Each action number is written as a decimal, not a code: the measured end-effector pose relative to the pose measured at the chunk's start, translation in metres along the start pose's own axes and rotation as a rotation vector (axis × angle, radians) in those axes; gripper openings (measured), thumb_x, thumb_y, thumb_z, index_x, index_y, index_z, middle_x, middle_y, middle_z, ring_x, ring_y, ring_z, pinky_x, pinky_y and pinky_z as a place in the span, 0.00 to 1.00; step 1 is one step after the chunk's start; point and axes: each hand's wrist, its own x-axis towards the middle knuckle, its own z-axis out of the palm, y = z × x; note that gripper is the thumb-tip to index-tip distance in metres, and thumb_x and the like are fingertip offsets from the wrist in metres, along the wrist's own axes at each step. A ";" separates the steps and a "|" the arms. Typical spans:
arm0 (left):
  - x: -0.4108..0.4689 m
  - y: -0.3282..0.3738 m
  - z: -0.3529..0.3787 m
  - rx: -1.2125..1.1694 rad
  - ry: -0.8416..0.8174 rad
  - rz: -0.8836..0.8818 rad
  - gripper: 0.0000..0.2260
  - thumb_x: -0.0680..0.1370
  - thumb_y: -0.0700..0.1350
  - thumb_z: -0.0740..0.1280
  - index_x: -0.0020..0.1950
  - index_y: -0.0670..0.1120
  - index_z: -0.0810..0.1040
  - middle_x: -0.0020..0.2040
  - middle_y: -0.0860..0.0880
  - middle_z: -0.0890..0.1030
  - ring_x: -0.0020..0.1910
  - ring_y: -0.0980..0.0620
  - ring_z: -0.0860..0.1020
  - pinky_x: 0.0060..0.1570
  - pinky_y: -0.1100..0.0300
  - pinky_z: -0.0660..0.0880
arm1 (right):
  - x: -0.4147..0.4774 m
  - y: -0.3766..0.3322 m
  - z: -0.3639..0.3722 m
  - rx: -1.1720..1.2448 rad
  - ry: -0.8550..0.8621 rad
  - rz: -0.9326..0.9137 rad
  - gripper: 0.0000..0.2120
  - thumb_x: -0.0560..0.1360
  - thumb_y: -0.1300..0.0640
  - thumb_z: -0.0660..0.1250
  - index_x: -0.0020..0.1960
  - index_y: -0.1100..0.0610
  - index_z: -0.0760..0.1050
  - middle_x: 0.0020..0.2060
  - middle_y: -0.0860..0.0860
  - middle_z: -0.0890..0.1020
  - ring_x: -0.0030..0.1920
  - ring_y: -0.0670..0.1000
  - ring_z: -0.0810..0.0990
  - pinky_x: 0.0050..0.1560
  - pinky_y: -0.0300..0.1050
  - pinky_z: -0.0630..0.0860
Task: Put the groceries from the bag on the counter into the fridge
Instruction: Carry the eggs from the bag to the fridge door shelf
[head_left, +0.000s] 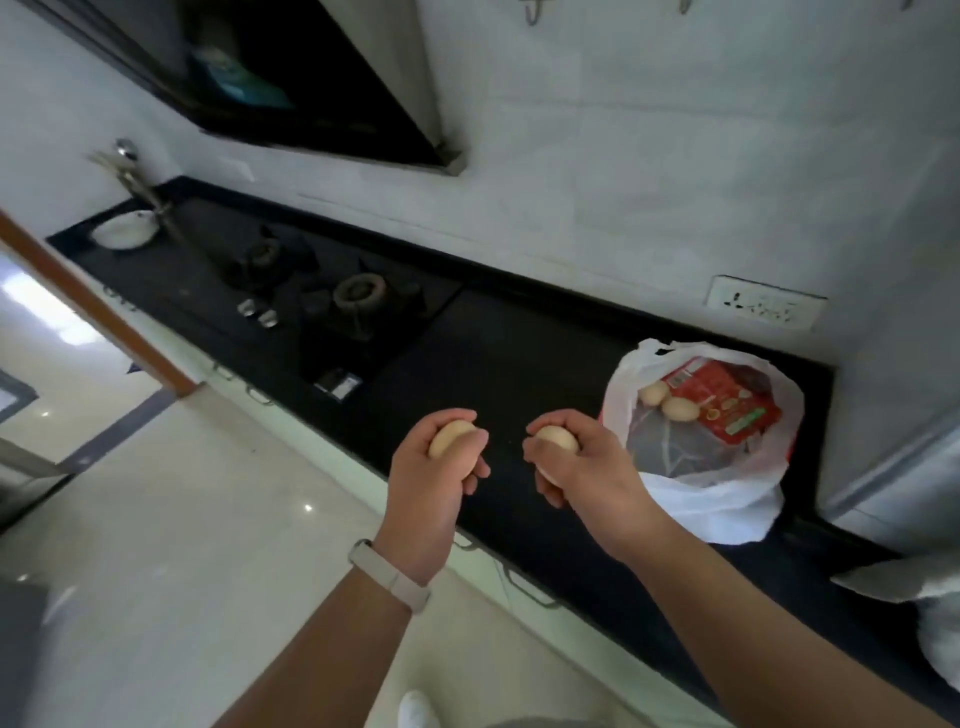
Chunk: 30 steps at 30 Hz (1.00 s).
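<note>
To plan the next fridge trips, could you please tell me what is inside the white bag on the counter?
Two eggs lie beside a red packet in the white bag. Anything beneath the packet or behind the bag's near folds is hidden.

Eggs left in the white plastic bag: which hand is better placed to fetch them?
Right hand: beside the white plastic bag; left hand is farther. Each holds a pale egg.

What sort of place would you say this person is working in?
Most likely a home kitchen: a two-burner gas hob is set into the black counter, a range hood hangs above it, and a white plastic bag holding eggs sits further along.
</note>
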 end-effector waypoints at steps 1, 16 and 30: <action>0.001 0.001 -0.013 -0.014 0.024 0.004 0.08 0.76 0.38 0.70 0.52 0.47 0.81 0.39 0.44 0.80 0.35 0.50 0.77 0.34 0.58 0.73 | 0.003 -0.002 0.013 -0.025 -0.021 0.002 0.05 0.75 0.55 0.70 0.51 0.51 0.77 0.31 0.53 0.79 0.30 0.50 0.76 0.34 0.44 0.74; 0.019 0.025 -0.330 -0.176 0.426 0.077 0.07 0.76 0.37 0.68 0.54 0.42 0.80 0.41 0.43 0.80 0.34 0.49 0.77 0.33 0.58 0.73 | 0.036 -0.022 0.338 -0.152 -0.363 0.028 0.04 0.74 0.61 0.69 0.49 0.57 0.77 0.35 0.55 0.79 0.30 0.48 0.75 0.31 0.41 0.73; -0.035 0.024 -0.538 -0.196 0.844 0.110 0.06 0.76 0.38 0.69 0.53 0.44 0.80 0.42 0.45 0.80 0.34 0.53 0.79 0.33 0.62 0.73 | 0.014 -0.020 0.574 -0.190 -0.766 0.001 0.03 0.75 0.62 0.68 0.48 0.58 0.77 0.32 0.57 0.76 0.28 0.50 0.73 0.29 0.43 0.71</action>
